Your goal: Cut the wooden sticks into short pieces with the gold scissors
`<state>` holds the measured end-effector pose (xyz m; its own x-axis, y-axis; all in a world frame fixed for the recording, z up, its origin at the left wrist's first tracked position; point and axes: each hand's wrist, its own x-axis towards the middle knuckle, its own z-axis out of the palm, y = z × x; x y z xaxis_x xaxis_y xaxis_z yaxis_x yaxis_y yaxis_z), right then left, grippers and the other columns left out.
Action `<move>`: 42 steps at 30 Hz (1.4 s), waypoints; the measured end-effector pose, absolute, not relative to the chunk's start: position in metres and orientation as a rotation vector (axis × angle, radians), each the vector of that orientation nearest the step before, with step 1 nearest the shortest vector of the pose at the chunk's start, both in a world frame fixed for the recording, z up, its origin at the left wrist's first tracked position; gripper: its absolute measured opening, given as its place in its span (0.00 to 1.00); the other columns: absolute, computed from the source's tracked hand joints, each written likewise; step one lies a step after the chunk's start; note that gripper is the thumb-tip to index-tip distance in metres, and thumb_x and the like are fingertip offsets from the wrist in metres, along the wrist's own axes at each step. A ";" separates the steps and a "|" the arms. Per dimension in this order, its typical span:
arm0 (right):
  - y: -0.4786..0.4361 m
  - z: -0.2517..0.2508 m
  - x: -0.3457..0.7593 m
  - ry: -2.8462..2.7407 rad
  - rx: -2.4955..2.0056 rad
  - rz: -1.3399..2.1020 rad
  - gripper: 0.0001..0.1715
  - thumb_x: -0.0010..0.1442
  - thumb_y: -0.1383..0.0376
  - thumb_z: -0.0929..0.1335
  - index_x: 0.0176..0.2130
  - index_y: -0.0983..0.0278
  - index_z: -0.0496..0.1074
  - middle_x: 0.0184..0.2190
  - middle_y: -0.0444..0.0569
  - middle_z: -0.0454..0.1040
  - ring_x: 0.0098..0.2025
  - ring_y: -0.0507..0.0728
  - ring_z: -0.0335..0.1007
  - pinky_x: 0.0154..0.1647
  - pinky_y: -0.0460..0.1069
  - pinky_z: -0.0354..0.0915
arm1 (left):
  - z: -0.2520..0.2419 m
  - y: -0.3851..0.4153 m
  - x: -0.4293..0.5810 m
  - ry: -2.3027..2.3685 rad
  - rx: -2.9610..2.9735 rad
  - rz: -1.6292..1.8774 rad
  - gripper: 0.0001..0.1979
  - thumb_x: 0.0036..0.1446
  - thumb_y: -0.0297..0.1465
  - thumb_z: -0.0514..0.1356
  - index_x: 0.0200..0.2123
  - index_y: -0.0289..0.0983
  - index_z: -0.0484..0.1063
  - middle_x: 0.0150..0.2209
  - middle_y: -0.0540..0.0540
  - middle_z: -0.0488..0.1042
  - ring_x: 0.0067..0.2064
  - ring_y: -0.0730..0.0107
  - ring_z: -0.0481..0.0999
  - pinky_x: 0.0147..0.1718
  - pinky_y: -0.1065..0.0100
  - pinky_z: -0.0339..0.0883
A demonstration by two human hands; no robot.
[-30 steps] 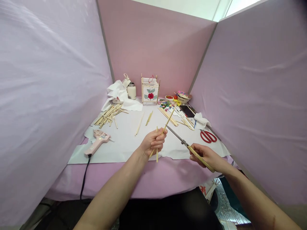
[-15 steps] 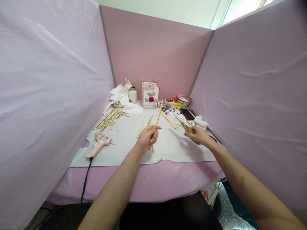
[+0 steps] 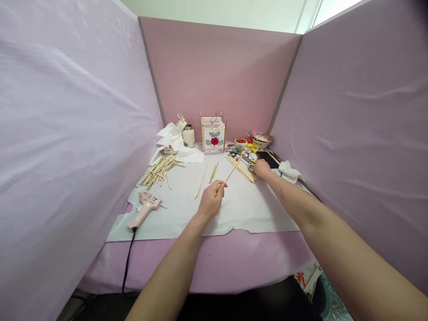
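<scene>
Wooden stick [image 3: 230,174] is gripped by closed left hand [image 3: 210,200], lower centre; curled right hand [image 3: 262,168] is set at scissors [image 3: 251,167], grip unclear; white paper [image 3: 247,209] is spread between.

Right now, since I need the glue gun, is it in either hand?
No, the glue gun lies on the paper, while the left hand holds a stick and the right hand is at the scissors.

The bare left hand [image 3: 210,201] and bare right hand [image 3: 262,169] narrow from slender, smooth left forearm [image 3: 170,263] and right forearm [image 3: 321,223], both uncovered by any sleeve as far as they show. Behind the hands, between the arms, lies plain black clothing [image 3: 247,305].
</scene>
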<state>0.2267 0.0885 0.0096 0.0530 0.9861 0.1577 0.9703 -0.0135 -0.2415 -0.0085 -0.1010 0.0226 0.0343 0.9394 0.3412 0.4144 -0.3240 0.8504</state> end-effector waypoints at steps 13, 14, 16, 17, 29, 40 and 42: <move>-0.119 0.021 0.280 -2.035 -1.346 0.985 0.21 0.63 0.54 0.60 0.48 0.64 0.69 0.32 0.48 0.74 0.32 0.55 0.68 0.36 0.49 0.65 | 0.016 -0.098 -0.007 1.660 2.008 1.205 0.12 0.61 0.31 0.47 0.38 0.40 0.70 0.30 0.47 0.74 0.31 0.68 0.71 0.30 0.69 0.57; -0.145 0.021 0.292 -2.079 -1.309 1.236 0.22 0.62 0.53 0.61 0.48 0.64 0.69 0.31 0.48 0.74 0.32 0.54 0.69 0.37 0.49 0.65 | 0.016 -0.099 -0.005 1.647 2.030 1.195 0.12 0.61 0.31 0.47 0.37 0.40 0.70 0.31 0.47 0.74 0.32 0.68 0.71 0.30 0.69 0.57; -0.186 0.021 0.318 -2.092 -1.380 1.426 0.23 0.60 0.51 0.63 0.47 0.62 0.71 0.32 0.48 0.75 0.33 0.55 0.70 0.35 0.49 0.66 | 0.016 -0.100 -0.001 1.613 2.062 1.230 0.12 0.61 0.31 0.47 0.37 0.39 0.70 0.30 0.47 0.73 0.32 0.68 0.71 0.31 0.70 0.57; -0.198 0.020 0.330 -2.087 -1.451 1.395 0.22 0.59 0.51 0.64 0.47 0.61 0.72 0.36 0.49 0.75 0.35 0.56 0.70 0.37 0.49 0.66 | 0.017 -0.100 0.000 1.602 2.062 1.275 0.12 0.61 0.32 0.48 0.37 0.39 0.71 0.30 0.47 0.73 0.32 0.68 0.70 0.31 0.70 0.57; -0.068 0.029 0.381 -1.699 -1.907 0.054 0.20 0.60 0.64 0.63 0.51 0.67 0.68 0.48 0.56 0.72 0.47 0.60 0.68 0.48 0.51 0.61 | 0.020 -0.094 -0.016 1.762 1.828 1.657 0.13 0.60 0.35 0.50 0.38 0.37 0.71 0.19 0.54 0.59 0.21 0.76 0.58 0.23 0.72 0.52; 0.026 0.033 0.349 -1.914 -2.240 -0.104 0.15 0.60 0.72 0.61 0.40 0.78 0.73 0.36 0.70 0.73 0.40 0.61 0.70 0.39 0.51 0.58 | 0.018 -0.094 -0.026 1.742 1.746 1.641 0.14 0.60 0.36 0.49 0.37 0.36 0.71 0.19 0.54 0.60 0.21 0.76 0.58 0.23 0.73 0.52; 0.011 0.043 0.345 -1.893 -2.221 -0.220 0.17 0.61 0.71 0.58 0.41 0.76 0.72 0.38 0.69 0.72 0.40 0.61 0.70 0.38 0.51 0.58 | 0.019 -0.094 -0.028 1.744 1.729 1.662 0.14 0.60 0.36 0.49 0.37 0.36 0.71 0.20 0.53 0.61 0.21 0.76 0.58 0.24 0.73 0.52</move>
<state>0.3446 0.0112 0.0427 0.1618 0.9543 0.2512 0.9865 -0.1499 -0.0658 -0.0278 -0.0942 0.0191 -0.3098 0.7785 0.5458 0.5826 -0.2982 0.7561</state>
